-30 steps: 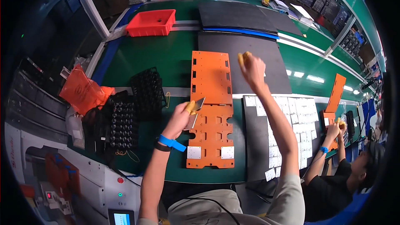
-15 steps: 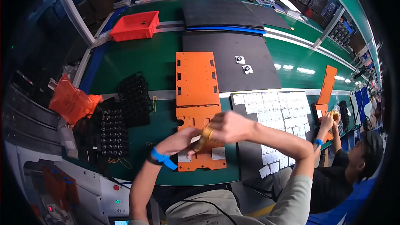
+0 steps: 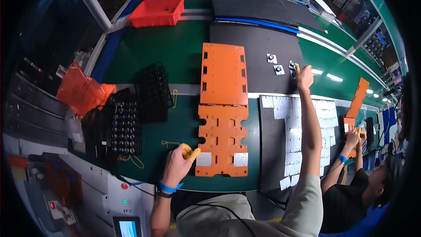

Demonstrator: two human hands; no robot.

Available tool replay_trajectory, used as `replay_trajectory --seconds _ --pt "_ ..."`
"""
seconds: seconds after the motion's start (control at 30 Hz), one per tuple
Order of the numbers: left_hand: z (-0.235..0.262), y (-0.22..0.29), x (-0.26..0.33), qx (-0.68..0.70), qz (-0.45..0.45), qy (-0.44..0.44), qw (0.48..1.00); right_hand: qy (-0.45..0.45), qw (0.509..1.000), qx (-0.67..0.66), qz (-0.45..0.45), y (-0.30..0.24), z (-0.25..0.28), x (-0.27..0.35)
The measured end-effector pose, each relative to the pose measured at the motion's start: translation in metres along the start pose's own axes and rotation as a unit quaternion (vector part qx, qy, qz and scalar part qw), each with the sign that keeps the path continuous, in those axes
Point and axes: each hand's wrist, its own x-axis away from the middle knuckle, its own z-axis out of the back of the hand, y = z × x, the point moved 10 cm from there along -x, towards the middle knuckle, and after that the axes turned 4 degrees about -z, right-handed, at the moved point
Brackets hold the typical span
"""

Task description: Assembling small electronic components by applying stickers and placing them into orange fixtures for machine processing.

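Two orange perforated plates lie end to end on the green table: the far plate (image 3: 222,72) and the near plate (image 3: 221,138), which carries two white square pads (image 3: 240,159). My left hand (image 3: 177,166), with yellow fingertip covers and a blue wristband, is curled at the near plate's lower left corner and touches its edge. My right arm stretches far across a black mat (image 3: 250,39). My right hand (image 3: 304,77) pinches a small white square piece (image 3: 293,74), beside three similar pieces (image 3: 279,69) lying on the mat.
A sheet of white pads (image 3: 302,123) lies right of the plates. Black cell trays (image 3: 125,123), an orange bag (image 3: 79,90) and a red bin (image 3: 158,11) stand at the left. A co-worker's hands (image 3: 353,136) work on another orange plate (image 3: 358,96) at the right.
Half a second ago both hands met over the near plate. My right hand has since reached out to the far black mat, where more small pieces now lie. The left stays at the plate's corner.
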Motion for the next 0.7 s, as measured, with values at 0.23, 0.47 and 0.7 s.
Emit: replay_trajectory --seconds 0.23,0.47,0.7 --pt "-0.014 -0.002 -0.001 0.041 -0.019 -0.018 0.999 -0.382 0.880 -0.197 0.201 -0.100 0.074 0.187" --pt "-0.015 0.002 0.001 0.133 -0.054 -0.044 0.989 -0.580 0.742 -0.167 0.292 -0.100 0.155 0.371" --pt "0.000 -0.017 0.033 0.398 0.115 0.008 0.910 -0.793 0.497 -0.352 -0.014 -0.075 0.116 0.392"
